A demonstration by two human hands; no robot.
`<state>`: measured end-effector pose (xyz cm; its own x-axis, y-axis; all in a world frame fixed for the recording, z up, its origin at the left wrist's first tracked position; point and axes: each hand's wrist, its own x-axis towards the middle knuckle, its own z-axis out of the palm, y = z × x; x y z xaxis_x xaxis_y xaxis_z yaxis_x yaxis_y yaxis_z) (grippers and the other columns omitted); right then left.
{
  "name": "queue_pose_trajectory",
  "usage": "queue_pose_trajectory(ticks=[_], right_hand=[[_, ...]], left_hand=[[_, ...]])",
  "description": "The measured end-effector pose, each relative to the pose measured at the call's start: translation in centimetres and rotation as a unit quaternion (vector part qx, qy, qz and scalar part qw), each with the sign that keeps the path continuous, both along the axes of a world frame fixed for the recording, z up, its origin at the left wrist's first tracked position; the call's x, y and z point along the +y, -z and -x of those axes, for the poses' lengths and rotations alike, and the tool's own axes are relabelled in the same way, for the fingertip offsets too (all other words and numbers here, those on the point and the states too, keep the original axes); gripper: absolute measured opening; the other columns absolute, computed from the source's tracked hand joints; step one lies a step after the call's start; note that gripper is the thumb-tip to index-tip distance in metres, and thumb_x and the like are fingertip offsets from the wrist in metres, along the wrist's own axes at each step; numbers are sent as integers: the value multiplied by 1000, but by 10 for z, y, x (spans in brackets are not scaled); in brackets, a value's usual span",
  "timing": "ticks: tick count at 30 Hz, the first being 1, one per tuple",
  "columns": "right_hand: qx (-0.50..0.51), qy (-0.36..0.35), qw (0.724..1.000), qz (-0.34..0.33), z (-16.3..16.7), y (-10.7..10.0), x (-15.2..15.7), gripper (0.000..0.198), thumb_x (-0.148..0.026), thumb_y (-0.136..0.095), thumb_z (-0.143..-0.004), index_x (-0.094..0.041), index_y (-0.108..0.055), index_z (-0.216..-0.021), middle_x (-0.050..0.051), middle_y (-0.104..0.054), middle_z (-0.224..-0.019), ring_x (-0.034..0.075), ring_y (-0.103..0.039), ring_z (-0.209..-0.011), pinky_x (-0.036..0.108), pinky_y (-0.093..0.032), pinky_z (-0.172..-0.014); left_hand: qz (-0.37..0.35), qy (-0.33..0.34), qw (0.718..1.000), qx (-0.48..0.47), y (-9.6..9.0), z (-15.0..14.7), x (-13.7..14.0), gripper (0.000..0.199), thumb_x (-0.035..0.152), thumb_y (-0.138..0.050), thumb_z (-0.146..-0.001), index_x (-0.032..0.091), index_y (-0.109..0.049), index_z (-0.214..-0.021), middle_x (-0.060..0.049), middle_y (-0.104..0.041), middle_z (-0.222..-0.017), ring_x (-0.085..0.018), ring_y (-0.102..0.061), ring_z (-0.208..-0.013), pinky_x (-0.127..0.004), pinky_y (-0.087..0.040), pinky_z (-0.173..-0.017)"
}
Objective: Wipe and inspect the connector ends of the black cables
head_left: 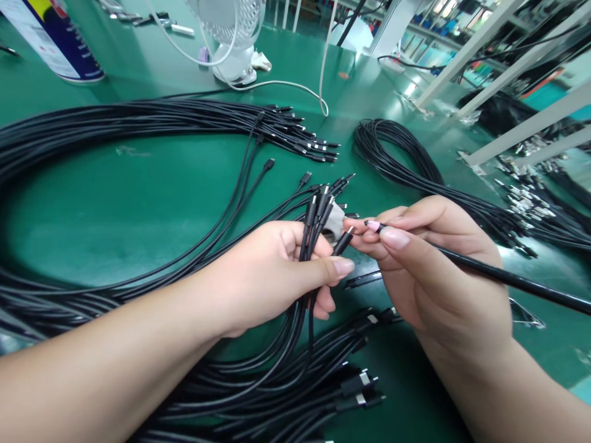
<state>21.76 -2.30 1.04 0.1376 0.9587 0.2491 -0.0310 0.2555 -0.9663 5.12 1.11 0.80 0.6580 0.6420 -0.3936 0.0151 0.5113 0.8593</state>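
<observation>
My left hand [295, 264] is closed around several black USB-C cables [307, 246], their plugs pointing up and away. One plug [342, 242] stands out by the thumb, its metal tip toward my right hand. My right hand [434, 264] pinches a slim black pencil-like stick [508, 280] between thumb and fingers. Its narrow end, with a pale pink part, lies close to that plug; whether they touch I cannot tell. A grey wrap [335, 221] shows between the hands, partly hidden, and whose finger it covers is unclear.
Black cable bundles lie on the green table, one looping along the left [138, 120], one below my hands [286, 394], and a coil [397, 151] at right. At the back stand a white fan [231, 37] and a spray can [55, 40]. White frame bars [521, 129] cross the right.
</observation>
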Motion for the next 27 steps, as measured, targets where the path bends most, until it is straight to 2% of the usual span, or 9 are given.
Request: queue_pose_trajectory(ticks=[9,13,16,20,23,27], right_hand=[[-4,-8,1000,-25,0,2,0,12,-10,-72,-80,-20,-67,-83,-1,-75,-83,16,-74,-85,28,-62,-79],[-7,5,999,-35,-4,9,4,13,-11,-71,-81,-21,-66,-88,0,-75,-87,17,-74,-88,32,-62,-82],[-20,24,999,-24,-8,17,9,12,-14,-72,-81,-21,-66,-88,0,-75,-86,16,-74,-82,30,-62,-78],[-39,34,999,-13,-9,26,17,12,-16,-73,-80,-22,-66,-88,-2,-73,-81,13,-73,-76,25,-61,-73],[-72,33,996,-37,-7,25,23,13,-17,-72,-80,-23,-65,-89,-3,-71,-78,11,-71,-71,22,-59,-69],[-147,41,984,-88,-5,14,28,2,-23,-67,-84,-23,-65,-86,-5,-63,-59,11,-62,-50,21,-54,-53]], left_hand=[[46,-26,999,5,-3,0,0,23,18,-72,-75,18,-50,-66,4,-58,-47,-11,-56,-49,-23,-45,-57],[65,-33,997,-28,-2,0,-2,24,18,-73,-74,18,-50,-67,5,-57,-47,-9,-55,-46,-21,-43,-53],[76,-33,995,-60,0,0,-2,24,19,-74,-74,17,-51,-67,4,-57,-48,-8,-54,-45,-19,-42,-50],[90,-46,992,-77,0,0,-2,30,19,-80,-66,16,-50,-68,6,-57,-52,-8,-55,-45,-19,-42,-48],[98,-68,991,-64,-4,-1,-2,33,18,-81,-64,16,-49,-69,6,-56,-53,-7,-54,-45,-19,-43,-48],[111,-88,989,-40,-13,-2,-3,31,17,-78,-68,17,-47,-66,7,-52,-46,-8,-51,-41,-21,-45,-47]])
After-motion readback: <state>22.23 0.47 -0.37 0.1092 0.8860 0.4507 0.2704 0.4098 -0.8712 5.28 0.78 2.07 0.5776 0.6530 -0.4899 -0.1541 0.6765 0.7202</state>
